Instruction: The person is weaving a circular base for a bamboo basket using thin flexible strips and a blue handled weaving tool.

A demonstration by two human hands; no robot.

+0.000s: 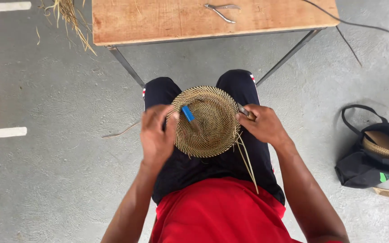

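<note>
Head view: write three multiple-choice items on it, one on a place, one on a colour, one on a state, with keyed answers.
1. Where do the pliers lie?
A. on the wooden table
B. on the floor
C. in the black bag

2. What colour is the handle of the tool lying across the woven disc?
A. red
B. blue
C. green

3. How is the woven disc supported?
A. flat on the table
B. hanging from a hook
C. held over the lap, left hand and right hand at its edges

Answers: 1 A, they rest on the tabletop's far side. 2 B, the handle shows blue beside the left thumb. 3 C, both hands grip opposite rims above the knees.
</note>
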